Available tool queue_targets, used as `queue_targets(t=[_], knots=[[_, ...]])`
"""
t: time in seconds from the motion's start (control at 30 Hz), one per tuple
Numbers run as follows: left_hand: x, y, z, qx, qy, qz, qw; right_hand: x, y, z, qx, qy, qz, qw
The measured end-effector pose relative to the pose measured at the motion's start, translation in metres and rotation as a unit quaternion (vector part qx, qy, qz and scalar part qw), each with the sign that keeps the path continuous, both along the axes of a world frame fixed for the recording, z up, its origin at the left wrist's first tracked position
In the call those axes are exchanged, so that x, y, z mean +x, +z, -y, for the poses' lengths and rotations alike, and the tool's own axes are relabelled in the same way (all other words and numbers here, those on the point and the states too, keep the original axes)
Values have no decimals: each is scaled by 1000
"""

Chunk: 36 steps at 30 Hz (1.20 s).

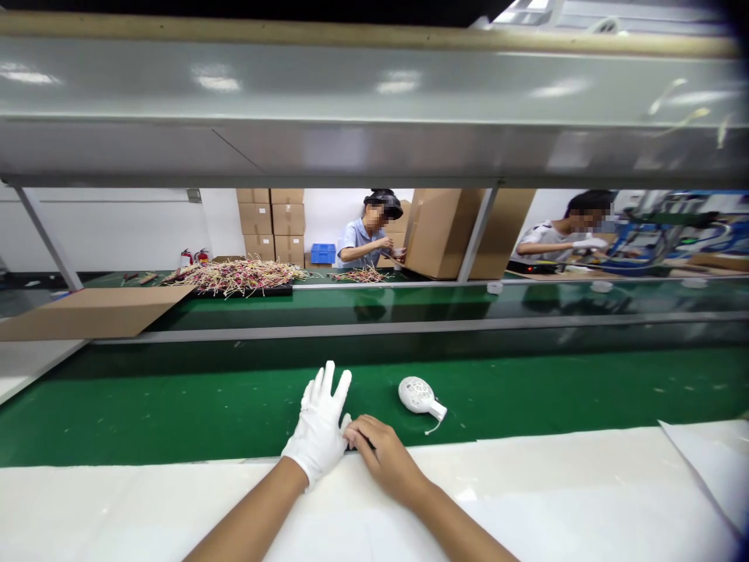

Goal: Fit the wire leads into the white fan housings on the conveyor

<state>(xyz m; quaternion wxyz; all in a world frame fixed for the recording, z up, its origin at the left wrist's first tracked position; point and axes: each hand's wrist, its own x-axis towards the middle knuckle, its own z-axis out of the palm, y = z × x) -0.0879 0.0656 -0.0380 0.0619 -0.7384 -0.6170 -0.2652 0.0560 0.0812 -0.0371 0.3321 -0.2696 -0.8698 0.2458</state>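
- Head view: white perforated plastic device (421, 396) lies on the green conveyor belt (562, 398), a short cord trailing from it
- Gloved left hand (319, 421) stands open, fingers spread, at the belt's near edge, just left of the device
- Bare right hand (380, 457) curls against the glove at the same edge; whether it grips anything cannot be told
- White sheeting (527, 476) lines the belt's near side
- Across the belt, a co-worker (366, 238) works beside a tangled pile of stems (239, 277) and stacked cardboard cartons (272, 222)

dark bit (363, 444) — half hidden, under right hand (383, 459)
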Motion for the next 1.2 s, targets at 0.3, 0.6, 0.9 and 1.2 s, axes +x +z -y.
queue_targets(t=[0.3, 0.6, 0.9, 1.2], knots=[[0, -4, -2, -10, 17, 26, 999, 2, 0, 1, 10, 24, -52, 998], [-1, -1, 0, -25, 18, 24, 999, 0, -4, -4, 9, 10, -57, 998], [0, 4, 3, -36, 13, 40, 998, 2, 4, 5, -21, -16, 40, 999], [-1, 6, 4, -46, 20, 31, 998, 1, 8, 6, -38, -13, 57, 998]])
